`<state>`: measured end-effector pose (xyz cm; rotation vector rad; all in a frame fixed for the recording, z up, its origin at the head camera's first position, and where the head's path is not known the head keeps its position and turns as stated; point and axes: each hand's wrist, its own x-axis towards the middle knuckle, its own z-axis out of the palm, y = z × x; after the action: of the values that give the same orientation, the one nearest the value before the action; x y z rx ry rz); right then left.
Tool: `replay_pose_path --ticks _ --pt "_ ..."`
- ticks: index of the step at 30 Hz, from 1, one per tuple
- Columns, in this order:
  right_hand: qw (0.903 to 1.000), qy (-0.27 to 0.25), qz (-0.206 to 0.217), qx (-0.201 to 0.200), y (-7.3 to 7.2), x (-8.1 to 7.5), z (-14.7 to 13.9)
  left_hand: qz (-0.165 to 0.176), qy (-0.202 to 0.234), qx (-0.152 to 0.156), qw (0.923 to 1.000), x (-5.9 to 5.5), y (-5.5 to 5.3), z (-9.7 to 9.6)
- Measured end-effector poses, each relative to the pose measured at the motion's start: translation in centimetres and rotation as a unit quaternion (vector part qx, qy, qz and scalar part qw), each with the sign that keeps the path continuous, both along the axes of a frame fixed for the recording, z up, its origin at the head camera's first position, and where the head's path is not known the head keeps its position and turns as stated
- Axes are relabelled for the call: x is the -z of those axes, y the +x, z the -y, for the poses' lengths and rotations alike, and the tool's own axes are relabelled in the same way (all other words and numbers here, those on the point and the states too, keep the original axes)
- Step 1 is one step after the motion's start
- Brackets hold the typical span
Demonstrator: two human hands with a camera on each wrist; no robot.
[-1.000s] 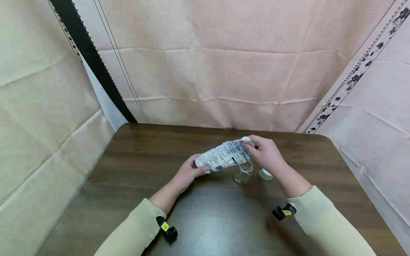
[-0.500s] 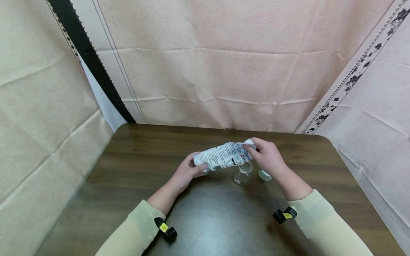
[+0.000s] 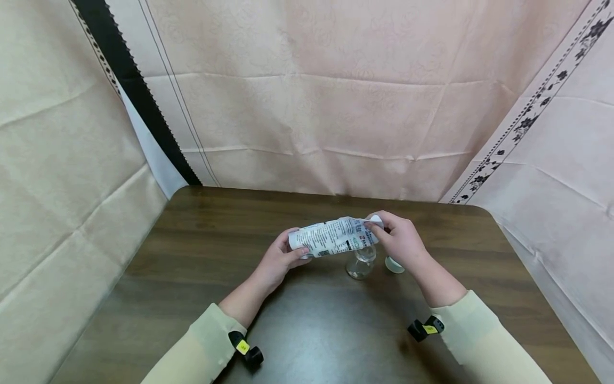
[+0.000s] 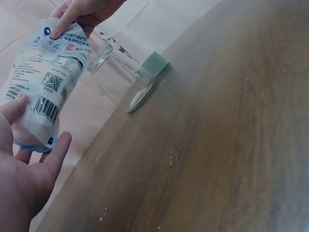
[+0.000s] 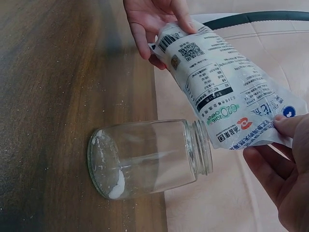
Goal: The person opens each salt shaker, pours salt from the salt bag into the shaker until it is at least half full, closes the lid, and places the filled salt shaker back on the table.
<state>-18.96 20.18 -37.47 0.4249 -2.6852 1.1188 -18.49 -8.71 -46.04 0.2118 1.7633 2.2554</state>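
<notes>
A white printed plastic bag of salt [image 3: 333, 237] is held nearly level, its right end over the mouth of a clear glass jar [image 3: 358, 268]. My left hand [image 3: 280, 256] holds the bag's lower end, thumb on the printed front and other fingers beneath. At the other end, my right hand [image 3: 395, 234] pinches the top corner between thumb and fingers. In the right wrist view the bag's corner overlaps the jar's threaded rim, and a thin patch of white salt [image 5: 116, 186] lies on the jar's bottom. The jar stands upright on the table.
A pale green lid [image 3: 394, 265] lies just right of the jar. White grains [image 4: 101, 212] are scattered over the brown wooden table [image 3: 192, 298]. Pale cloth [image 3: 307, 106] hangs behind the table's far edge and along both sides.
The bag's right end has dropped a little toward the jar, with my right hand lowering alongside it. Both hands keep their hold, and the jar and lid stay in place.
</notes>
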Motion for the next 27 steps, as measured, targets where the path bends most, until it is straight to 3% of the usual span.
replay_pose_path --ticks 11,27 --pt "0.9997 -0.01 0.013 0.016 0.4 0.0 -0.5 -0.021 0.021 -0.035 0.9989 -0.4 0.4 -0.6" --pt "0.9992 -0.026 0.015 0.026 0.3 0.6 -0.8 -0.002 -0.008 -0.048 0.9988 -1.6 0.6 -0.9"
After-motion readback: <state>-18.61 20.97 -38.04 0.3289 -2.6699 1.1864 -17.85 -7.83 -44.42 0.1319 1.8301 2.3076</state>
